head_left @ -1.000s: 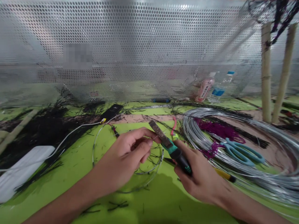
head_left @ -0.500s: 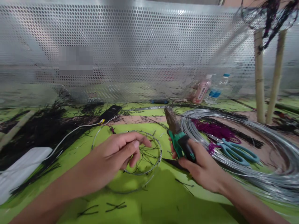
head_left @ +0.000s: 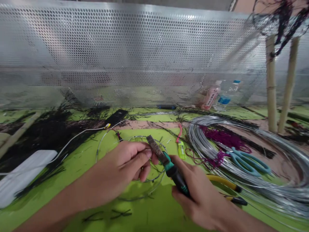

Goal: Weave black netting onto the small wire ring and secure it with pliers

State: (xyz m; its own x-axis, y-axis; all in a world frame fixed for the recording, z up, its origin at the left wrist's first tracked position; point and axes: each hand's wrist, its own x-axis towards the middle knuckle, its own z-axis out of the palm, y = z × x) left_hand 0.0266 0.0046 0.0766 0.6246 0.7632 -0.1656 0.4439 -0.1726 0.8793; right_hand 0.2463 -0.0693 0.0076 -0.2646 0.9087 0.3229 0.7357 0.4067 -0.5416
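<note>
My left hand (head_left: pixel 127 161) is closed, thumb and forefinger pinched together at the middle of the view. Whatever lies between those fingertips is too small to make out. Wrapped in my right hand (head_left: pixel 195 190) is a pair of pliers (head_left: pixel 170 166) with green and black handles and rusty jaws. The jaws point up and left, right beside my left fingertips; they look closed. Below the hands, a wire ring (head_left: pixel 160 174) with thin dark strands across it lies on the green surface, partly hidden by my left hand.
At right lies a large coil of silver wire (head_left: pixel 200 151), with purple cord (head_left: pixel 224 138) and blue scissors (head_left: pixel 251 161) on it. Yellow-handled pliers (head_left: pixel 224 181) and a lighter (head_left: pixel 181 149) are nearby. A white power strip (head_left: pixel 24 175) sits left; a perforated metal panel (head_left: pixel 145 58) stands behind.
My right hand has swung the pliers left and down, bringing the jaws to my left fingertips. The lighter and the yellow-handled pliers now show. My left hand has shifted slightly right.
</note>
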